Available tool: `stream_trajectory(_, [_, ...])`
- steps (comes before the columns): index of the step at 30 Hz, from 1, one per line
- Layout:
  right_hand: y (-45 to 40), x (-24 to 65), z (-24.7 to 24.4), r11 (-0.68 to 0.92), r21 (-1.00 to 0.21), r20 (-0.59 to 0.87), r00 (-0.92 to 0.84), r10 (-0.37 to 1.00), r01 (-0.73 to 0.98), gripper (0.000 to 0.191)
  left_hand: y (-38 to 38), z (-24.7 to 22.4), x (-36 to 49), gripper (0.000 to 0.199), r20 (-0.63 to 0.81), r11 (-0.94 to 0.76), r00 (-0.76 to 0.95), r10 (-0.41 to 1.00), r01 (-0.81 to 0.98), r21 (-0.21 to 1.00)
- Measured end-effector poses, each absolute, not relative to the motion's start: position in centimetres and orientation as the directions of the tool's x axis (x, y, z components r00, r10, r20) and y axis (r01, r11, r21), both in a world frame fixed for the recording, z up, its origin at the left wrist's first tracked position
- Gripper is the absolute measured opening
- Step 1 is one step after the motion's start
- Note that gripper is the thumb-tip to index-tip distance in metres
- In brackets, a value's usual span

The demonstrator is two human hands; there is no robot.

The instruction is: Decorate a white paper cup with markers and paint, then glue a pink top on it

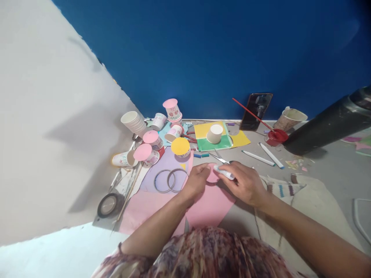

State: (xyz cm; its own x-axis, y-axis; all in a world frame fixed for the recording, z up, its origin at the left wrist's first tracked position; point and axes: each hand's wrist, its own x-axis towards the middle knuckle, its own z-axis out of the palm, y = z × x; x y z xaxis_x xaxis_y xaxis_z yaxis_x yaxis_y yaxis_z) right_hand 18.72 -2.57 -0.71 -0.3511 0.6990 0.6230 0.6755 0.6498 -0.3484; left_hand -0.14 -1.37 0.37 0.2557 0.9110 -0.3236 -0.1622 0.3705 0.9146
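Observation:
My left hand (197, 179) pinches the left edge of a round pink paper disc (213, 175). A white glue tube (226, 173) is gripped in the fingers of my right hand (246, 181), its tip down at the disc's surface. Just beyond my hands lie open scissors (220, 159), their handles partly hidden by my right hand. Under my wrists is a sheet of pink paper (211, 208). Two overlapping grey rings (162, 181) rest on purple paper (153, 164), left of my left hand.
Paper cups with pink discs (152, 138) and one with a yellow disc (180, 147) stand at left, near stacked cups (133, 121). A white cup (215, 133) sits upside down on green and yellow paper. Markers (257, 158), a phone (256, 112) and a dark bottle (324, 123) are right.

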Motion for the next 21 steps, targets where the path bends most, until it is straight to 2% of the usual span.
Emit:
stream_trajectory(3, [-2.5,18.6,-0.7,0.594,-0.546,0.542,-0.291,0.788,0.591,0.013,-1.1,0.1,-0.1,0.041,-0.328,0.370,0.239,0.914,-0.159,0.915])
stream_trajectory(6, [-2.0,18.8,-0.3,0.274,-0.856,0.271,-0.071,0.960,0.438,0.021,-0.8,-0.2,-0.3,0.039,-0.331,0.359,0.182,0.926,-0.151,0.921])
stream_trajectory(8, [-1.5,19.1,0.0,0.040,-0.965,0.045,0.017,0.999,0.260,0.034,-0.6,-0.3,-0.4,0.038,-0.342,0.363,0.152,0.927,-0.146,0.920])
stream_trajectory(10, [-1.0,19.3,0.1,-0.095,-0.991,-0.094,0.011,0.995,0.098,0.049,-0.7,-0.1,-0.4,0.038,-0.357,0.379,0.158,0.921,-0.143,0.914])
stream_trajectory(13, [-0.8,19.3,-0.1,-0.158,-0.986,-0.155,-0.050,0.987,-0.047,0.057,-1.1,0.5,-0.3,0.041,-0.340,0.371,0.184,0.922,-0.174,0.912])
stream_trajectory(21, [-1.8,18.3,0.0,-0.181,-0.983,-0.173,-0.185,0.967,-0.031,0.055,-1.5,0.8,-0.2,0.038,-0.260,0.286,0.123,0.958,-0.303,0.909])
